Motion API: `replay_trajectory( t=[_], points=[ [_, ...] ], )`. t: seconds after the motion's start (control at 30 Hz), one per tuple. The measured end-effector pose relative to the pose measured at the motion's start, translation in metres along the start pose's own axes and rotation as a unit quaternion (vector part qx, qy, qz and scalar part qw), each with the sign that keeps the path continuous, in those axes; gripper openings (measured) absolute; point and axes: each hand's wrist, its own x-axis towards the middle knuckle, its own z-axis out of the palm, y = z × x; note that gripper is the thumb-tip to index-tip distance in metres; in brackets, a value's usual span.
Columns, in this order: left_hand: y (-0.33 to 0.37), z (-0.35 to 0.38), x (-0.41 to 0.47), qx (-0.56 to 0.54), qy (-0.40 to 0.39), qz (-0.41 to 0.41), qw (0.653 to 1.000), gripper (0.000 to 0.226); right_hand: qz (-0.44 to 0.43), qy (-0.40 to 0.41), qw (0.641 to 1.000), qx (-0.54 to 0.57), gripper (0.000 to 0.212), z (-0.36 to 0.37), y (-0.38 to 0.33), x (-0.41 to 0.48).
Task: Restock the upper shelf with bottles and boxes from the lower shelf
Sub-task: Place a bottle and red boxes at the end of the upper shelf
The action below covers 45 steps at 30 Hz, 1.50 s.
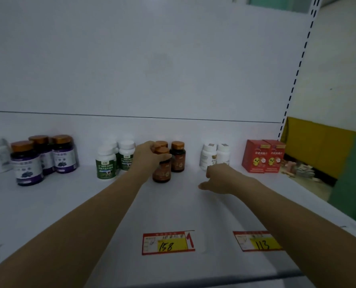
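The left hand (150, 153) curled over the copper cap of a brown round bottle (162, 173) standing on the white metal shelf (89, 204). Just behind that grip stood two matching bottles (178, 161); letting go straight upward would likely avoid knocking them. Right of it, the right hand (220, 178) hovered loosely curled, holding nothing.

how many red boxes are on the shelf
2. Both stand side by side at the right end of the shelf: the left red box touching the right red box. More could hide behind them.
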Motion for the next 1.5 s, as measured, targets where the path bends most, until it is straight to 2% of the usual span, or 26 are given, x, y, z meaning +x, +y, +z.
replay_trajectory(
  t=[0.13,0.27,0.33,0.43,0.57,0.67,0.9,1.0,1.23,1.37,1.5],
  points=[
    [-0.006,0.002,0.006,0.006,0.022,-0.018,1.0,0.052,-0.002,-0.002,1.0,-0.007,0.051,-0.003,-0.007,0.005],
    [-0.004,0.002,0.007,0.024,0.013,-0.028,0.999,0.057,-0.002,-0.005,1.0,-0.012,0.051,-0.005,-0.011,0.007],
    [-0.003,0.0,0.004,0.034,0.0,-0.041,0.999,0.068,-0.004,-0.004,1.0,-0.017,0.051,-0.005,-0.012,0.008],
    [0.0,-0.004,-0.004,0.121,-0.032,-0.064,0.99,0.081,-0.01,-0.001,1.0,-0.025,0.051,-0.01,-0.016,0.006],
    [0.007,-0.017,-0.028,0.319,-0.127,-0.056,0.938,0.06,-0.018,0.001,0.999,-0.035,0.053,-0.018,-0.024,-0.003],
    [0.013,-0.03,-0.049,0.421,-0.175,-0.038,0.889,0.054,-0.023,-0.003,0.999,-0.042,0.054,-0.022,-0.034,-0.017],
    [0.027,-0.059,-0.088,0.505,-0.202,0.007,0.839,0.047,-0.029,0.002,0.998,-0.058,0.054,-0.026,-0.054,-0.061],
    [0.029,-0.07,-0.108,0.505,-0.202,0.017,0.839,0.046,-0.037,0.009,0.997,-0.068,0.054,-0.031,-0.063,-0.081],
    [0.049,-0.087,-0.176,0.463,-0.165,0.029,0.87,0.053,-0.106,0.042,0.993,-0.038,0.05,-0.041,-0.076,-0.147],
    [0.066,-0.072,-0.228,0.459,-0.122,0.076,0.877,0.05,-0.148,0.052,0.987,-0.016,0.053,-0.034,-0.068,-0.195],
    [0.064,-0.043,-0.287,0.407,-0.098,0.113,0.901,0.044,-0.178,0.02,0.984,-0.001,0.049,-0.005,-0.049,-0.235]
  ],
)
